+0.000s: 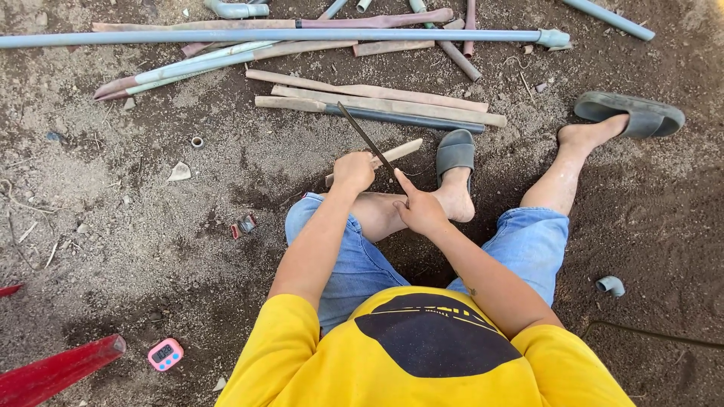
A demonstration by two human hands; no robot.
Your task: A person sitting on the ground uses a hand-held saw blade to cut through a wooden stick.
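Observation:
I sit on bare earth in a yellow shirt and denim shorts. My left hand (353, 170) is closed around a short dirty pipe piece (398, 151) that rests over my left leg. My right hand (418, 209) grips the near end of a thin dark saw blade (365, 137), index finger stretched along it. The blade slants up and to the left across the pipe piece, close to my left hand.
Several long grey and mud-stained pipes (271, 35) lie across the ground ahead. A pink digital timer (165, 353) and a red pipe (56, 372) lie at lower left. A grey elbow fitting (610, 285) sits at right. Grey sandals (632, 113) are on both feet.

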